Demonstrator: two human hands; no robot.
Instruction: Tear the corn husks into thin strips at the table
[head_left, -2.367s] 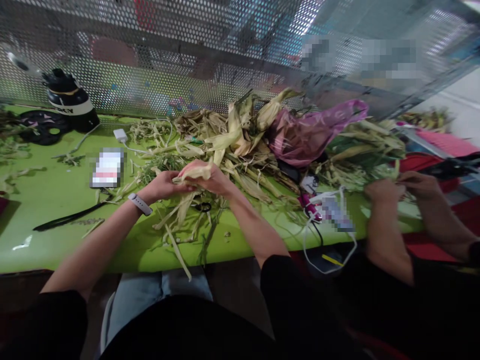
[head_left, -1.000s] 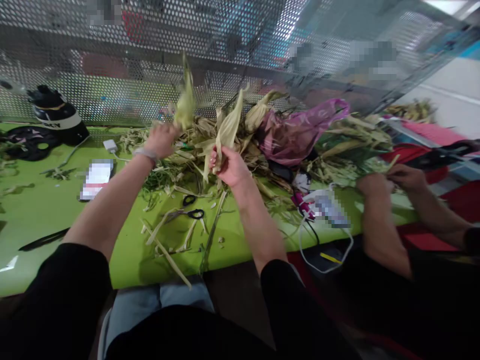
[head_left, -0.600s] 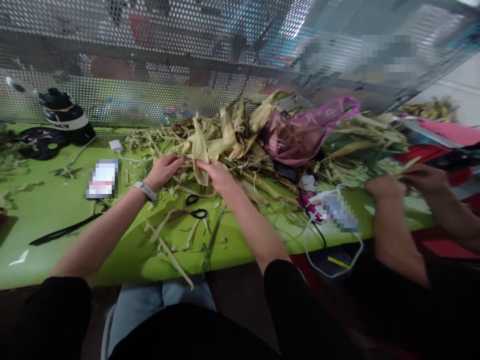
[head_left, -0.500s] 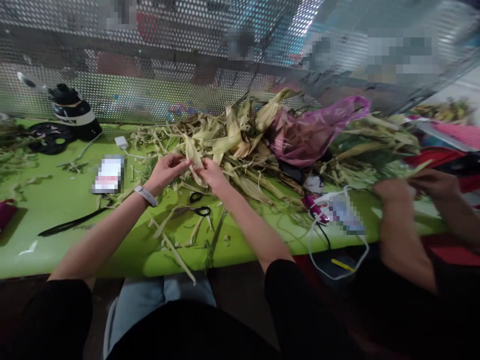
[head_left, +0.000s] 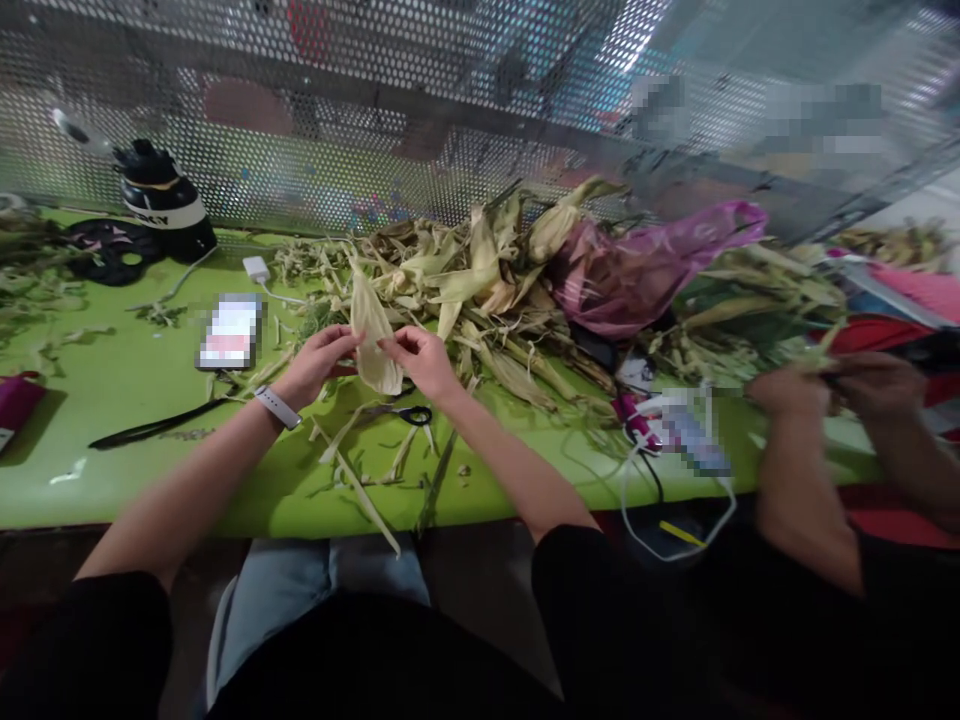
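Pinched from both sides

Head cam: left hand (head_left: 334, 355) pinches one edge of a corn husk (head_left: 373, 340), right hand (head_left: 409, 350) grips the other, over the counter (head_left: 247, 490), probably so the thin thing stays spread. Scissors (head_left: 418, 415) lie just nearer the person, maybe parked for easy reach. Count: one husk held, one pair of scissors, one pink bag (head_left: 630, 275); husk pile (head_left: 484, 275)'s too tangled.
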